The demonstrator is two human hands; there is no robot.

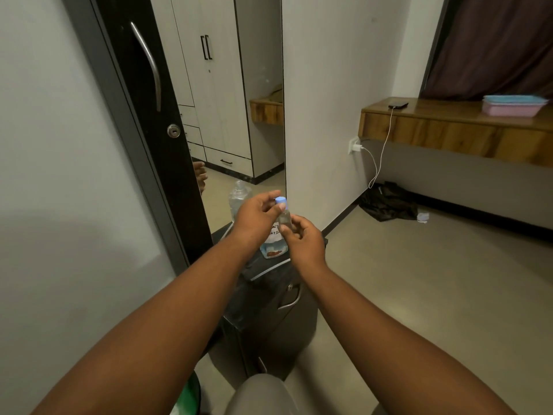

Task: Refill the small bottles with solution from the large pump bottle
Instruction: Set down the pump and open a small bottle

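The person holds a small clear plastic bottle with a light blue screw cap (283, 215) upright in the air above the far end of a low black cabinet (269, 313). The right hand (302, 239) has its thumb and fingers curled round the lower body of the bottle, probably to steady it, while the left hand (257, 215) reaches over from the side with its fingertips pinching the blue cap, the grip one would take to twist the cap; whether it is being loosened or tightened cannot be told. Directly behind and below the hands, on the cabinet's top near its far edge, stands a larger clear bottle with a white hand-lettered label and a bluish base (273, 245), mostly hidden by the hands, so its top cannot be seen. Just beside it to the left, closer to the tall mirror (236, 115), stands another clear bottle with an open narrow neck (238, 197). Keeping both standing close under the hands would keep any transfer of solution short. Further right, a black phone (398, 105) charges on a wooden wall shelf (449, 130).
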